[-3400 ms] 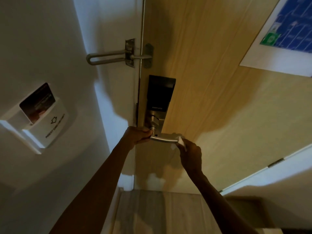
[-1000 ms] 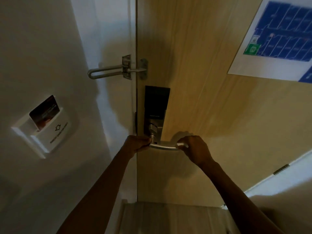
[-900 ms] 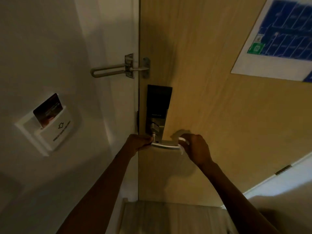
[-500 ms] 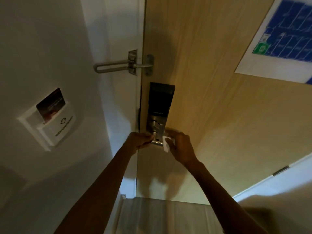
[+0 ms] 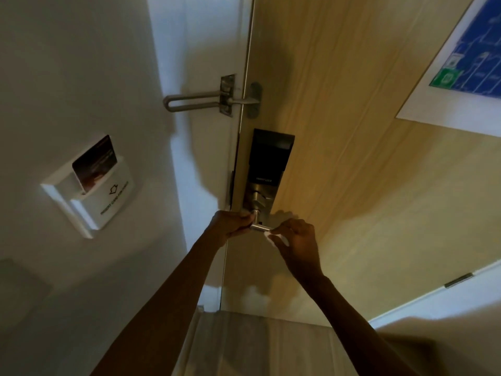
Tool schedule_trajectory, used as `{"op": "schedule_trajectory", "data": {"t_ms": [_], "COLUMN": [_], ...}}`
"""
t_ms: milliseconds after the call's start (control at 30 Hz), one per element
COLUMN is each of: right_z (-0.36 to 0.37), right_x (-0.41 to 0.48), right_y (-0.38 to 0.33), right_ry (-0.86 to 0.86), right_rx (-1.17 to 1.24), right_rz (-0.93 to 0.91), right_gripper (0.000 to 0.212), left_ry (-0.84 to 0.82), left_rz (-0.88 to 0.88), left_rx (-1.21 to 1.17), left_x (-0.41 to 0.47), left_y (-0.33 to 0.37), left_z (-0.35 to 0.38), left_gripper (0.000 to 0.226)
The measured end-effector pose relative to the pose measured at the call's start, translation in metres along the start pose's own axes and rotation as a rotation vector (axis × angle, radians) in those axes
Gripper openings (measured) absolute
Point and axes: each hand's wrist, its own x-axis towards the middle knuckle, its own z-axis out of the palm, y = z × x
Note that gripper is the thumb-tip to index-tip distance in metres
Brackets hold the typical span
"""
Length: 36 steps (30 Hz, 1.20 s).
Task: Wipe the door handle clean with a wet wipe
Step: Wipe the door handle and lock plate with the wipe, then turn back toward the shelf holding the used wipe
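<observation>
While left hand [image 5: 230,226] grip clasps one handle [image 5: 259,227] | right hand [image 5: 295,240] grip pinches one wipe [image 5: 269,235]

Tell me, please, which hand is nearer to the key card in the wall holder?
The left. The left hand grips the pivot end of the door handle, on the side toward the key card; the right hand, pinching the wet wipe, is farther along the lever.

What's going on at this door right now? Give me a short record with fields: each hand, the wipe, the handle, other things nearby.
left hand: closed around the pivot end of the handle
right hand: pinching the wet wipe at the handle's free end
wet wipe: white, mostly hidden by the fingers
door handle: silver lever, a short stretch showing between the hands
lock plate: black, above the handle
swing latch: above the lock
key card: in the wall holder
</observation>
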Motion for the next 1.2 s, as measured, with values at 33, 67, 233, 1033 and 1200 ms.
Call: {"op": "schedule_trajectory", "data": {"t_ms": [33, 67, 233, 1033, 1200], "right_z": [0.001, 0.002, -0.003, -0.12, -0.171], "right_x": [0.001, 0.003, 0.001, -0.167, -0.255], "right_y": [-0.003, -0.008, -0.005, 0.137, 0.17], "right_ry": [0.011, 0.022, 0.054, 0.314, 0.4], "right_rx": [-0.009, -0.019, -0.09, 0.398, 0.415], "right_rz": [-0.008, -0.023, -0.152, 0.725, 0.876], "right_gripper": [0.012, 0.011, 0.014, 0.013, 0.012], "left_ry": [-0.011, -0.018, -0.061, 0.031, -0.214], "left_rz": [0.001, -0.001, -0.006, -0.067, -0.23], "left_rx": [-0.003, -0.002, -0.014, 0.311, 0.363], "left_x": [0.001, 0.002, 0.003, -0.109, -0.138], "left_y": [-0.001, -0.001, -0.001, -0.109, -0.146], "left_z": [-0.001, -0.001, -0.001, 0.164, 0.257], "left_gripper": [0.009, 0.011, 0.034, 0.016, 0.03]}}
